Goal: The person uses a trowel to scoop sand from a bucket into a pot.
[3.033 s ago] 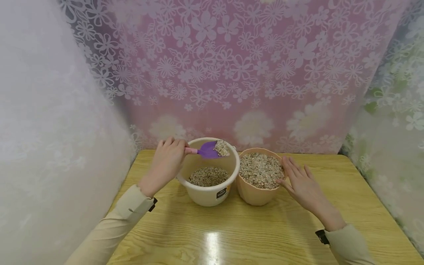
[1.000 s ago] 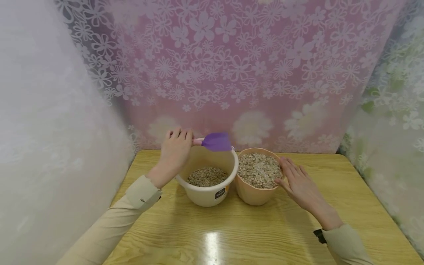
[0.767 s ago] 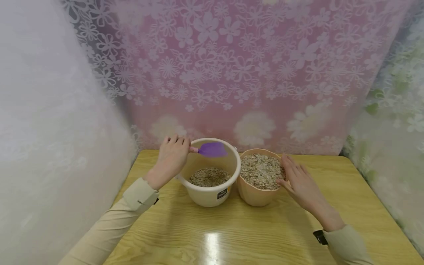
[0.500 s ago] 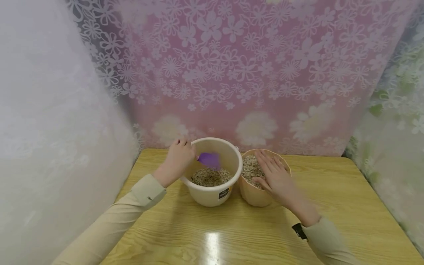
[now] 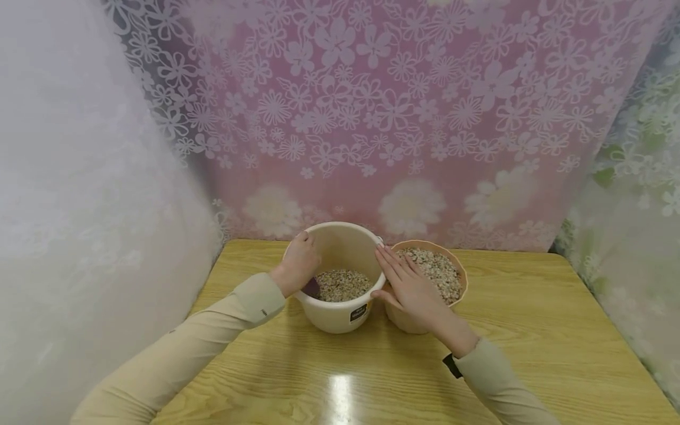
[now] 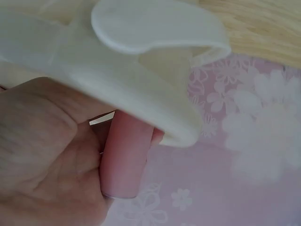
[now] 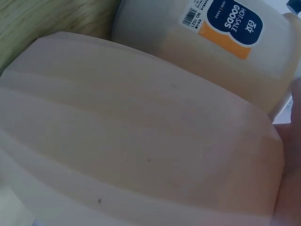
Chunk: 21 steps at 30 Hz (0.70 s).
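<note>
My left hand (image 5: 298,262) reaches over the left rim of a cream bucket (image 5: 340,316) and grips a small shovel by its pink handle (image 6: 126,162). The shovel's purple blade (image 5: 311,288) dips into the speckled, gravel-like grains (image 5: 345,285) at the bucket's bottom. With fingers straight, my right hand (image 5: 414,295) touches the bucket's right rim and lies across the near left part of a peach pot (image 5: 462,289). That pot is filled close to its rim with similar grains (image 5: 438,271). In the right wrist view, the pot's ribbed wall (image 7: 141,132) fills most of the picture.
Both containers stand side by side near the back of a wood-grain table (image 5: 276,378). A label (image 7: 233,21) is stuck on the bucket's front. Floral curtains (image 5: 340,118) hang behind the table and along both sides.
The shovel, loaded 3 seconds ago, was tipped over the bucket and has gone down into its grains. My right hand has moved left from the pot's right rim to the bucket's right rim.
</note>
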Each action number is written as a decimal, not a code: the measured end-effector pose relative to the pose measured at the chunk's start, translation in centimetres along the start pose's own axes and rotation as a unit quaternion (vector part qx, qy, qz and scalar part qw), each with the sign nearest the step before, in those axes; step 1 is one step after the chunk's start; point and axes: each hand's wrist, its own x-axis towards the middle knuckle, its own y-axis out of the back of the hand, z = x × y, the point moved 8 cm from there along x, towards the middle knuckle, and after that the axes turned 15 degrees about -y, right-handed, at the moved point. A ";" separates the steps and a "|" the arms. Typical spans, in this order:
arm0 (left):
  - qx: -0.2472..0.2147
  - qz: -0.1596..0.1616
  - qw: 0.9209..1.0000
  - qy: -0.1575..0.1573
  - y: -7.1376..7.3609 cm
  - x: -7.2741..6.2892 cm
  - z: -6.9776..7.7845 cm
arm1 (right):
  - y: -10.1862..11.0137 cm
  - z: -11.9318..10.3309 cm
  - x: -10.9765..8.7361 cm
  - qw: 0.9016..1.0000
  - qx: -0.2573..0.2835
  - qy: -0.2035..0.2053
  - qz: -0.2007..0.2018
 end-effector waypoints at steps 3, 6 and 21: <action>-0.030 -0.002 1.000 -0.008 -0.5 0.1 0.1 | -0.1 -0.1 0.0 1.000 0.004 0.005 0.009; -0.068 0.021 0.997 -0.023 -0.6 0.1 0.1 | -0.1 -0.3 0.0 1.000 0.015 0.009 0.015; -0.260 0.144 0.954 -0.040 0.1 -0.2 0.8 | -0.3 0.1 -0.1 0.999 0.031 0.004 0.010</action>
